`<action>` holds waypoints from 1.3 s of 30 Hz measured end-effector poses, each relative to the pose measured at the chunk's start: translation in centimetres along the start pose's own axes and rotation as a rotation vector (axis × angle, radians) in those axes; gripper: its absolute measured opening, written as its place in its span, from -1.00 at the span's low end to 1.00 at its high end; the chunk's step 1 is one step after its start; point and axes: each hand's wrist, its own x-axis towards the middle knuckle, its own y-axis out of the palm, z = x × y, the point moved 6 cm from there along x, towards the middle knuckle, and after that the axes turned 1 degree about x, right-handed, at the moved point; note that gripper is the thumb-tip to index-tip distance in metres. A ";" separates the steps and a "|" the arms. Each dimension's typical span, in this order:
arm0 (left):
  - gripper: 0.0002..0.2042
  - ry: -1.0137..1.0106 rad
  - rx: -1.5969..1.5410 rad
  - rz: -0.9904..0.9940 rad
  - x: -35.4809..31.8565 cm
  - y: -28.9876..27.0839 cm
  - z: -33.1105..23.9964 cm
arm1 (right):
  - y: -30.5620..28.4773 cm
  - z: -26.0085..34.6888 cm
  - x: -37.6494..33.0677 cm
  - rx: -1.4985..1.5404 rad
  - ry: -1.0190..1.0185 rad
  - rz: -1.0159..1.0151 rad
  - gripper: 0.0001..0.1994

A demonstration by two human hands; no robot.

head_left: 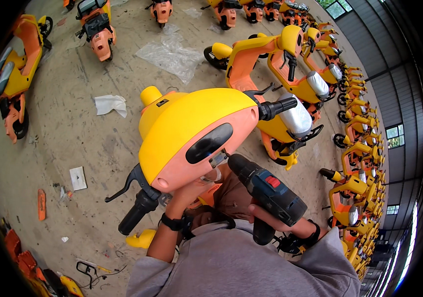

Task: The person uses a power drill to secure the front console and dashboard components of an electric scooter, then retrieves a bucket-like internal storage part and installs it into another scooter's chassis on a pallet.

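Observation:
Right in front of me stands a scooter whose yellow and orange front cover (194, 123) carries an oval black display (209, 143). My right hand (269, 217) is wrapped round the handle of a dark blue and black cordless drill (273, 190) with a red switch. The drill's nose points at a small metal piece (219, 158) just below the display; I cannot tell whether the bit touches it. My left hand (190, 192) reaches under the cover's lower edge, close to something clear. Its fingers are mostly hidden, so any grip is unclear.
Black handlebar grips (139, 213) stick out on both sides. Another scooter (270, 54) stands close at the right, with long rows of scooters (352, 193) beyond. Plastic sheeting (172, 54), white paper (111, 105) and an orange piece (42, 204) lie on the concrete floor.

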 end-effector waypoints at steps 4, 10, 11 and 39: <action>-0.49 -0.068 -0.032 0.022 0.3 0.4 0.9 | -0.2 0.7 0.2 -0.274 -0.210 -0.031 -0.86; -0.52 -0.044 0.031 0.002 0.6 0.3 1.0 | -0.3 0.4 0.0 -0.244 -0.243 -0.052 -0.86; -0.53 -0.053 0.043 0.001 0.6 0.4 1.4 | -0.3 0.3 -0.1 -0.238 -0.240 -0.056 -0.86; -0.63 0.152 -0.054 -0.100 2.0 2.0 0.1 | -1.6 -1.7 -1.6 -0.262 -0.251 -0.019 -0.82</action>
